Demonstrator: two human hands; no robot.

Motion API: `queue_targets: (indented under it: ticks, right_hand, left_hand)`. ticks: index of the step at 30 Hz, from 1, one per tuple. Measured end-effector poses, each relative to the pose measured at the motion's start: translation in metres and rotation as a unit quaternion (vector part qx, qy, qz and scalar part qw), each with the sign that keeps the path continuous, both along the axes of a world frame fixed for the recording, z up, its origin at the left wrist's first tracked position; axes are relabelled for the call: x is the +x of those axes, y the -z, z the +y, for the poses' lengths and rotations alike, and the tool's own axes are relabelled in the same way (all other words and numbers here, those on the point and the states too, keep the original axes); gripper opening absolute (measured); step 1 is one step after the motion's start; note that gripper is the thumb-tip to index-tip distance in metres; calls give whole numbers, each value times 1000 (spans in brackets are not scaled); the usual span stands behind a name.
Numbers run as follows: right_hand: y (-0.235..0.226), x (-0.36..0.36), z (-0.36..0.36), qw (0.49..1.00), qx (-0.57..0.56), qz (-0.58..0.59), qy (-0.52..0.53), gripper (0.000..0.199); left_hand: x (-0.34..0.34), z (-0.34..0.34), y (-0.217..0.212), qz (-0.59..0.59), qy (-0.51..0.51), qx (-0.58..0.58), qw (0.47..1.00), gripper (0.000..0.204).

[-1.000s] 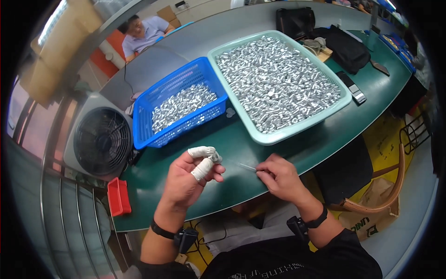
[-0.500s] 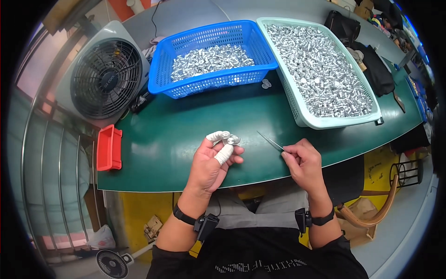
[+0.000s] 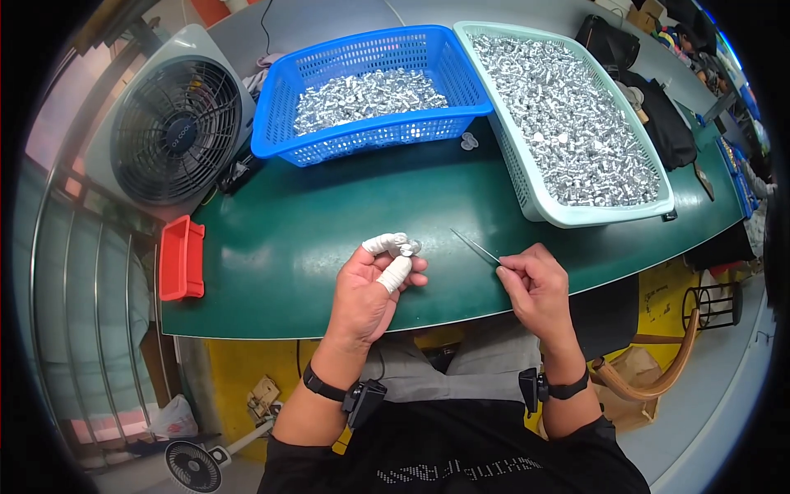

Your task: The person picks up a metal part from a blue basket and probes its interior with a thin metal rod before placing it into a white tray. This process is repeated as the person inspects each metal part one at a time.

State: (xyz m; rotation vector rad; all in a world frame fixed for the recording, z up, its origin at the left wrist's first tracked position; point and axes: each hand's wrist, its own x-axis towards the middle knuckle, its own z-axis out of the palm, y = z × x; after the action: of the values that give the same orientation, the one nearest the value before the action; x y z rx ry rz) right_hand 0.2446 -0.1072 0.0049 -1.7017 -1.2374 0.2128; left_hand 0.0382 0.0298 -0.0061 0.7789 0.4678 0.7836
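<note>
Small silvery metal pieces sit above the glossy green tabletop in the grip of the left hand, pinched between a thumb and forefinger bound in ridged white wrapping; smooth metal sliding on that wrapping could let one drop. The right hand pinches a slender, metal-looking pointed tool, its tip apart from the left hand; a sudden jerk could prick a bare finger. Beyond, a perforated blue plastic basket carries a shallow, shiny heap beside a fuller pale green basket, where a knock could spill pieces over the rim.
</note>
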Motion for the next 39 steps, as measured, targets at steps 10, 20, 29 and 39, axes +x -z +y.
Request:
queue_targets:
  ticks: [10,20,29,39]
  right_hand:
    - [-1,0,0,1000,-4,-7,3,8]
    - [-3,0,-1,999,0,-35,-5,10]
    - [-14,-3,-7,998,-25,-50,-33,14]
    - [-16,-31,-14,975,-13,206,-83,14]
  left_hand:
    - [-1,-2,0,8,-10,4,1000,25]
    - [-1,-4,3,-7,-15,25,1000,26]
    - [-2,-6,5,-32,-35,32,998,27]
    - [-7,1,9,-65,9,-3,998,31]
